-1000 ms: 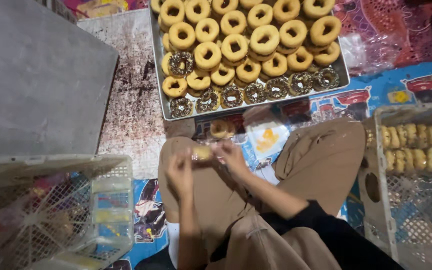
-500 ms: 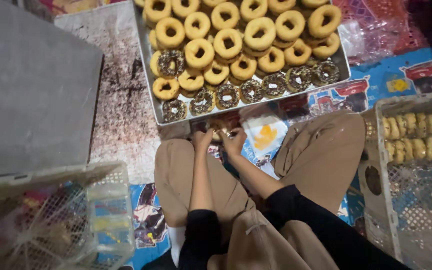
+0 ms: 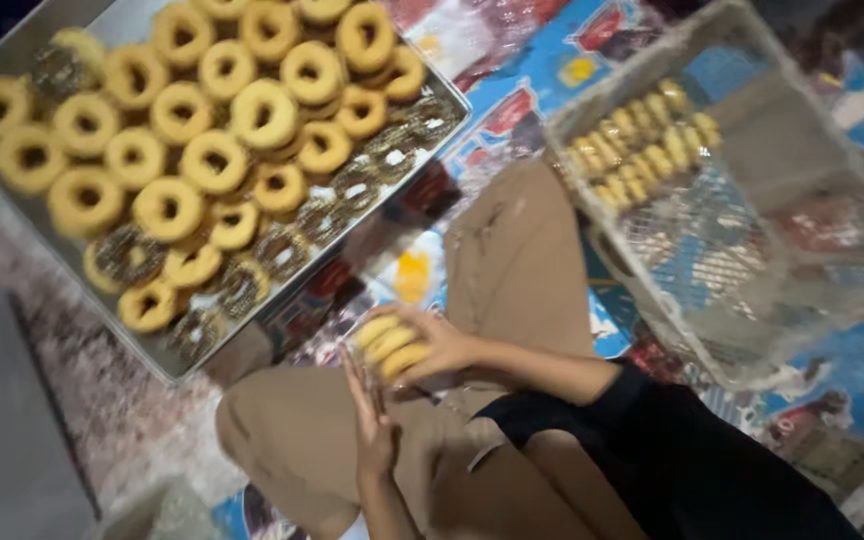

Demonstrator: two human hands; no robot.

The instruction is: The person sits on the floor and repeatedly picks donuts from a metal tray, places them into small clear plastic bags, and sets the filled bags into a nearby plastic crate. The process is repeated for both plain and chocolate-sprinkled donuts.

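Right hand (image 3: 442,345): fingers curled around a small stack of ring cookies (image 3: 392,345).
Left hand (image 3: 372,425): open, flat beside the stack.
Advice: support the stack evenly, judging by its looseness.

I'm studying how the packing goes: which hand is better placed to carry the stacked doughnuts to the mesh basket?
Probably the right hand: it already grips the doughnuts and lies nearer the basket. The left hand is open beside them.

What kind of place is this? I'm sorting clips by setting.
Probably a small home or informal doughnut-making spot, worked on the floor. A metal tray is heaped with ring doughnuts, a wire basket holds packed rows, and the seated person's right hand grips a small stack of doughnuts above a patterned floor mat.
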